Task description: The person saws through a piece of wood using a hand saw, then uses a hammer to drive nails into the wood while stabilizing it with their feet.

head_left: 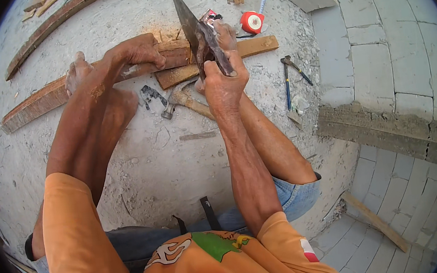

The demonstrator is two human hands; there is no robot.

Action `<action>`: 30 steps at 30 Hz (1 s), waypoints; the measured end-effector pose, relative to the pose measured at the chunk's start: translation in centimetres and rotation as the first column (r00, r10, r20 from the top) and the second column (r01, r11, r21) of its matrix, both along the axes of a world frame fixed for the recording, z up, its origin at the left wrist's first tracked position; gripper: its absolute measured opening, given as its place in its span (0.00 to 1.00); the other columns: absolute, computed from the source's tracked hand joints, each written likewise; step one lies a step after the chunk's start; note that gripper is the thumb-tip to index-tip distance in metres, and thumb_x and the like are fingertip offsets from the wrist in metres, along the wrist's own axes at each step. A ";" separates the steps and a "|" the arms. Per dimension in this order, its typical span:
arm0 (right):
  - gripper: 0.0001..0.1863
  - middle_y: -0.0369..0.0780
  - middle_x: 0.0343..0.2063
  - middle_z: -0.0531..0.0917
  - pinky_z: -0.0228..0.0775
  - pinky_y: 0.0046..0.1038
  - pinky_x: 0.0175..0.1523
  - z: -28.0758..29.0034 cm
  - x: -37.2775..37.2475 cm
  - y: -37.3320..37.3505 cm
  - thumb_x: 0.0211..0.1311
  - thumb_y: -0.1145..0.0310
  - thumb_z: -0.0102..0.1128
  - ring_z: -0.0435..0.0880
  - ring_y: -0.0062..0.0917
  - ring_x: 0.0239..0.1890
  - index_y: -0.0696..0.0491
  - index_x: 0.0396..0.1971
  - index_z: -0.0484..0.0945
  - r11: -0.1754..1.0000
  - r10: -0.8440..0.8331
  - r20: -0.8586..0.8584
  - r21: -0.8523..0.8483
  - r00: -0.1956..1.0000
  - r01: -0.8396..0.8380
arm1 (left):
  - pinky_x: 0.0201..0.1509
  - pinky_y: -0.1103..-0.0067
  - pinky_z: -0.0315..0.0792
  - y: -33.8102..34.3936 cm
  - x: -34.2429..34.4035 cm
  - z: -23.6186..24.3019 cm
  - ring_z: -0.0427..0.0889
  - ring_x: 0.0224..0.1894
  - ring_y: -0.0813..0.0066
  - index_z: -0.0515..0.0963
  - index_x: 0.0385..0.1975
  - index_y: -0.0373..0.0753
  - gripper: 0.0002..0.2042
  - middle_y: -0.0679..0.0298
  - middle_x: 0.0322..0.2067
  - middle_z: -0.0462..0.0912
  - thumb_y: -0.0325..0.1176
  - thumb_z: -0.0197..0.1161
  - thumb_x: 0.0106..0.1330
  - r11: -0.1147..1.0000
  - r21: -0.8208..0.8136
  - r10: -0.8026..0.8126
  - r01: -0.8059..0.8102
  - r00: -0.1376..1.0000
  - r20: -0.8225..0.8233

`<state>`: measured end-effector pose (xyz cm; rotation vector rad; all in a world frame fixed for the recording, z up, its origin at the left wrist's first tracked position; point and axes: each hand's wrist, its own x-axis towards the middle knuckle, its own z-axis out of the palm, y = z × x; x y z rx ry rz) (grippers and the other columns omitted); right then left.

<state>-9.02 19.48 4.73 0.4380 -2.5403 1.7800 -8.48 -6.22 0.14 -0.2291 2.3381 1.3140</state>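
Note:
My right hand (225,80) is closed around the dark handle of a handsaw (187,20). The saw's blade points up and away, standing over the end of a reddish-brown wooden beam (39,104). My left hand (140,53) is wrapped over the top of that beam, a short way left of the saw. Pale sawdust lies behind the beam. A lighter wood strip (259,46) runs out to the right of the saw, and a wood piece (175,77) lies under the beam. My bare feet flank the work; the exact cut line is hidden behind the saw handle.
A claw hammer (191,103) and a crumpled black scrap (152,95) lie nearer me. Rightward are a red tape measure (253,22), pincers with blue handles (287,84) and a grey block wall (370,62). Another long beam (53,34) lies far left on the dusty floor.

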 end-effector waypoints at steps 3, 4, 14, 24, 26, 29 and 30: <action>0.08 0.39 0.26 0.77 0.67 0.27 0.31 -1.3 3.7 2.4 0.57 0.81 0.62 0.75 0.20 0.26 0.60 0.37 0.76 1.000 -0.006 0.022 -0.003 1.000 0.006 | 0.31 0.71 0.74 0.1 -0.8 -0.9 0.81 0.28 0.67 0.83 0.33 0.26 0.21 0.58 0.26 0.85 0.36 0.70 0.40 0.999 0.034 0.003 -0.003 1.000 0.004; 0.08 0.39 0.26 0.77 0.67 0.27 0.31 -0.7 5.8 3.8 0.57 0.81 0.62 0.75 0.20 0.26 0.60 0.37 0.76 1.000 -0.012 0.033 0.004 0.999 0.012 | 0.32 0.71 0.74 0.4 -0.4 -1.6 0.81 0.29 0.66 0.83 0.34 0.25 0.22 0.57 0.28 0.85 0.36 0.70 0.40 1.000 -0.009 0.015 -0.015 1.000 0.003; 0.05 0.37 0.19 0.77 0.69 0.22 0.23 1.8 5.5 8.8 0.60 0.80 0.59 0.77 0.17 0.20 0.63 0.35 0.75 0.999 -0.042 0.104 0.009 0.994 0.042 | 0.29 0.72 0.73 -0.9 0.2 -4.6 0.79 0.24 0.73 0.84 0.25 0.28 0.15 0.61 0.22 0.83 0.36 0.69 0.41 0.991 0.085 0.129 -0.108 0.944 -0.303; 0.20 0.46 0.40 0.83 0.74 0.26 0.39 3.2 10.0 10.0 0.59 0.82 0.64 0.82 0.24 0.34 0.65 0.53 0.75 0.995 0.055 0.009 0.085 0.998 -0.055 | 0.41 0.74 0.75 0.6 0.6 -0.4 0.82 0.36 0.72 0.83 0.40 0.26 0.23 0.58 0.32 0.87 0.35 0.72 0.44 0.968 0.246 0.062 -0.053 0.998 -0.027; 0.21 0.43 0.37 0.81 0.71 0.23 0.25 3.0 10.5 9.1 0.61 0.81 0.63 0.78 0.17 0.23 0.65 0.55 0.74 0.985 0.108 -0.043 0.143 0.993 -0.101 | 0.42 0.73 0.76 -0.2 1.3 -1.0 0.82 0.37 0.71 0.83 0.41 0.26 0.23 0.58 0.33 0.87 0.35 0.72 0.44 0.935 0.348 0.100 -0.068 0.992 -0.073; 0.22 0.44 0.39 0.81 0.72 0.22 0.25 3.4 11.2 9.6 0.62 0.81 0.63 0.79 0.18 0.24 0.65 0.57 0.74 0.981 0.107 -0.069 0.173 0.992 -0.093 | 0.41 0.72 0.76 0.4 1.1 -0.3 0.83 0.36 0.69 0.83 0.41 0.27 0.23 0.58 0.32 0.87 0.34 0.73 0.44 0.999 0.043 -0.011 0.008 0.998 0.069; 0.23 0.44 0.40 0.80 0.73 0.22 0.25 3.5 11.5 9.7 0.62 0.81 0.63 0.79 0.18 0.24 0.65 0.57 0.74 0.980 0.112 -0.065 0.175 0.992 -0.099 | 0.41 0.72 0.76 0.6 1.1 0.1 0.83 0.36 0.69 0.83 0.41 0.27 0.23 0.58 0.32 0.87 0.34 0.73 0.44 0.999 0.034 -0.005 0.003 0.998 0.068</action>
